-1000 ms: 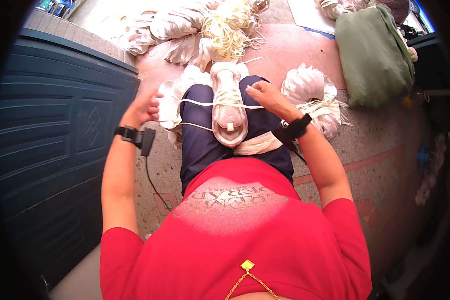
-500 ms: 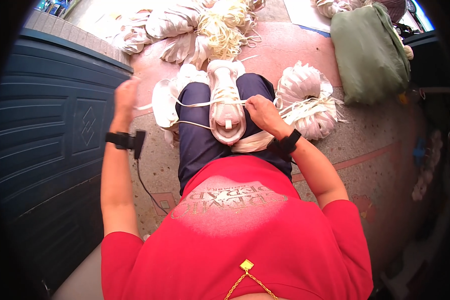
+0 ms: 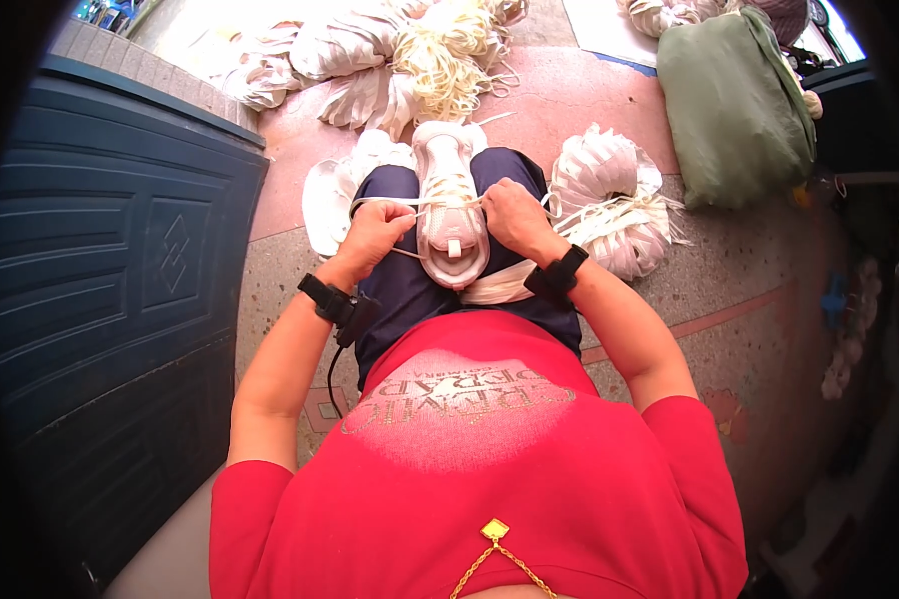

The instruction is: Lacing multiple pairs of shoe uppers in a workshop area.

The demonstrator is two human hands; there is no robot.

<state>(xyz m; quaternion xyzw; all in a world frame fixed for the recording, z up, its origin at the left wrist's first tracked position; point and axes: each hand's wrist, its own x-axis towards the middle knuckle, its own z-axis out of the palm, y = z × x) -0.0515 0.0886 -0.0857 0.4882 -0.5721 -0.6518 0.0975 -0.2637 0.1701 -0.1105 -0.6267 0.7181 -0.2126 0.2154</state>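
Note:
A pale pinkish-white shoe (image 3: 451,222) lies between my thighs, its heel opening toward me. Cream shoelace (image 3: 456,190) crosses the front of it in several rows. At the shoe's left edge, my left hand (image 3: 375,238) pinches a stretch of lace between thumb and fingertips. My right hand (image 3: 519,218) is closed by the right edge, gripping lace near the eyelets; some lace trails off behind it to the right. Its fingertips are partly hidden by the back of the hand.
A bundle of pinkish-white pieces (image 3: 619,205) tied with laces sits right of my knee. White shoes (image 3: 328,210) lie at the left knee. Farther off are a heap of bundles (image 3: 350,50), loose cream laces (image 3: 449,70) and a green sack (image 3: 734,110). A blue panelled door (image 3: 120,230) stands left.
My left hand has swung in from the far left to the shoe's left edge, and the lace once drawn out that way has slackened. My right hand stays nearly in place.

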